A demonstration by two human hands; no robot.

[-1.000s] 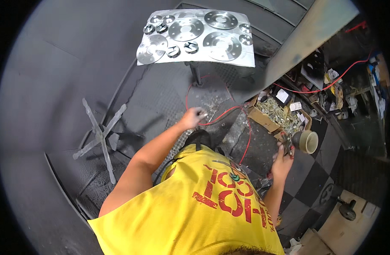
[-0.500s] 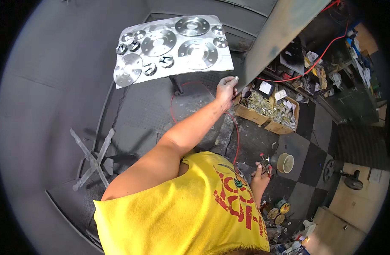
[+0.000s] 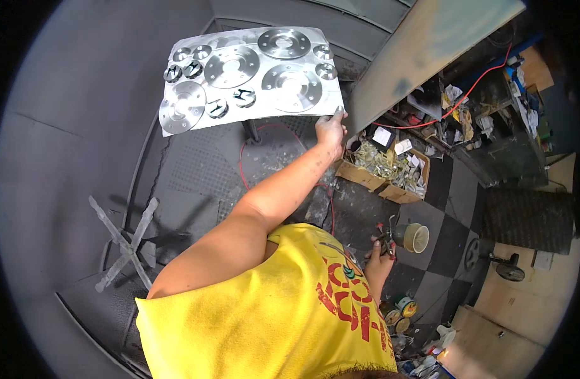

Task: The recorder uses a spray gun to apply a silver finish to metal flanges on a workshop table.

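A white sheet-covered board would lie off its edge, so I mark the white-covered board at the top, on a dark stand. Several round silver discs and smaller caps lie on it. My left hand reaches out to the board's near right corner, thumb over the edge and fingers closed there. Low on my right side, my right hand is wrapped round a dark spray gun with red fittings. A pale round cup sits beside the gun and appears joined to it.
A cardboard box full of crumpled scraps stands right of the board. A panel leans above it. The red hose loops over the floor. At left stands a cross-shaped stand; several cans are at lower right.
My left hand has moved up to the board's near right corner and now grips it. The spray gun stays in my right hand. The whole view has shifted slightly.
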